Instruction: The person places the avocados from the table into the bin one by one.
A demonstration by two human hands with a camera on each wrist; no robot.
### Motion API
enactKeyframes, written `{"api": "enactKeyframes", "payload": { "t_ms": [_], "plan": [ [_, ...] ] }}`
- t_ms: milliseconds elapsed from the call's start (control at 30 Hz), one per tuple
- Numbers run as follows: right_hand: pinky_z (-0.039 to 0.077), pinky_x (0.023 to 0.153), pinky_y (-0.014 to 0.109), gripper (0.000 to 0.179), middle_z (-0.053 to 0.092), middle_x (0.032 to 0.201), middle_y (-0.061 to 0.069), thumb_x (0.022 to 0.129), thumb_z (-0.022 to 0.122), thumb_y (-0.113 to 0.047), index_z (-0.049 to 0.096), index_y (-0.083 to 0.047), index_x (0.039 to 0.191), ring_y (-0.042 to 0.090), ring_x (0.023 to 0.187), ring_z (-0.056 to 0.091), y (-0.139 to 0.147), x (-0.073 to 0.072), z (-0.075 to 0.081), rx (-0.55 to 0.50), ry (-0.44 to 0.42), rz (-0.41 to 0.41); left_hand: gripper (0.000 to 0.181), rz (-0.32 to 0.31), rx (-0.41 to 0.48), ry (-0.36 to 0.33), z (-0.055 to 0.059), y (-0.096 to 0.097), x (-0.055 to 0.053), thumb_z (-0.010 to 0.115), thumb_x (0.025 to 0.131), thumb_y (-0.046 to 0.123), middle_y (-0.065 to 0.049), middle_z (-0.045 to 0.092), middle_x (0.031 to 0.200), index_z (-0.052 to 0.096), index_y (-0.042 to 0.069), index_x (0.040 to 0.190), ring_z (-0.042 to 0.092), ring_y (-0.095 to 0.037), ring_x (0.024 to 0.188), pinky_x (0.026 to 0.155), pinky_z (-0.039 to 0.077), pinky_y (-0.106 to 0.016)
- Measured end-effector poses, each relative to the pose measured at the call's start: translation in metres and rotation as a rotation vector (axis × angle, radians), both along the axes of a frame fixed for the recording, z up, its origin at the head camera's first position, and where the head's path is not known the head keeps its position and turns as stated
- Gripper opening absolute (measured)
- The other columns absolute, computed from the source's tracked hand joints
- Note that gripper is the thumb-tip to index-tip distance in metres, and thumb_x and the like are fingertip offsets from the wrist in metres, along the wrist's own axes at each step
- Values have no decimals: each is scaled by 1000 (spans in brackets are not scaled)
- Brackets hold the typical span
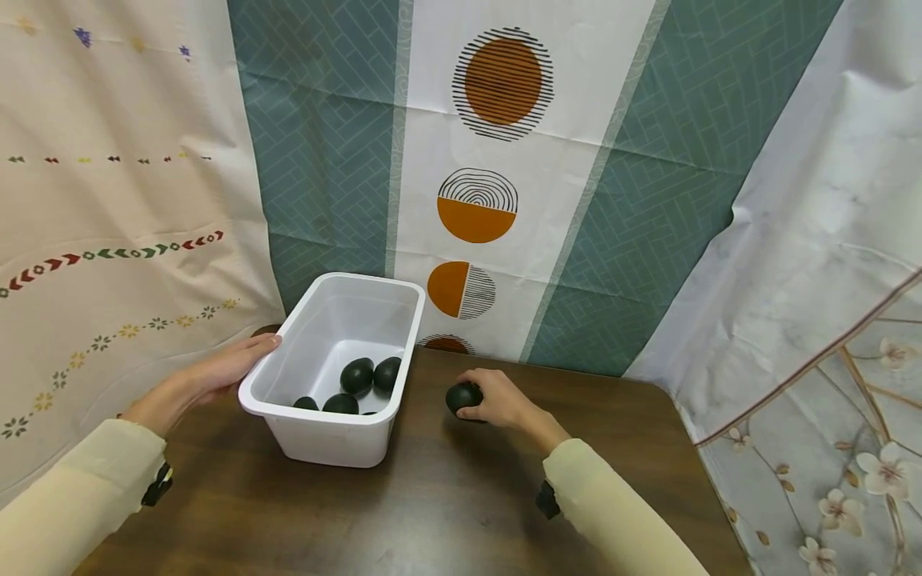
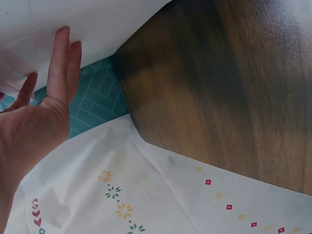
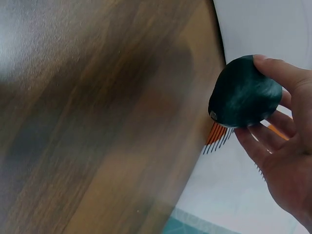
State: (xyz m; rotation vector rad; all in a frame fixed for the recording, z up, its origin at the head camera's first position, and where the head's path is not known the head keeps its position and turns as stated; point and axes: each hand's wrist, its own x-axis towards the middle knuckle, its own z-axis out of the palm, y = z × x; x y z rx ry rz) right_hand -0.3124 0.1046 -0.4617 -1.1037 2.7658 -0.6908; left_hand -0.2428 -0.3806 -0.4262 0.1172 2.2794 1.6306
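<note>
My right hand (image 1: 497,400) grips a dark green avocado (image 1: 463,397) just above the table, thumb on one side and fingers on the other. In the right wrist view the avocado (image 3: 245,92) shows its stem end. My left hand (image 1: 226,372) lies against the left side of a white plastic tub (image 1: 327,438). Its fingers (image 2: 59,68) are straight along the tub's outer wall in the left wrist view. Several avocados (image 1: 357,376) lie in the tub, towards its near and right sides; the near wall partly hides some of them.
The tub stands on a dark brown wooden table (image 1: 432,512), to the left of my right hand. Patterned cloth (image 1: 475,160) hangs behind the table's back edge. More cloth hangs at the left and a floral one (image 1: 828,480) at the right.
</note>
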Motion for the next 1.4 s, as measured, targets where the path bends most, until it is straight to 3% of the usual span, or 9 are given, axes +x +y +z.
{"api": "enactKeyframes", "payload": {
  "t_ms": [733,1400],
  "plan": [
    [55,97,41,56,71,128,5,89,89,-31,68,-10,136,22,111,65,-26,9,-11,4,-15,31,69,6,18,1,-5,-1,-1,30,117,44,-35,47,144,11,-3,165,62,-33,119,88,59,-48],
    [55,97,39,56,71,127,4,89,89,-33,68,-11,136,19,111,65,-38,15,-8,-30,-32,49,70,3,-3,8,-2,0,1,29,117,44,-37,46,144,12,-4,164,62,-35,119,87,59,-49]
  ]
}}
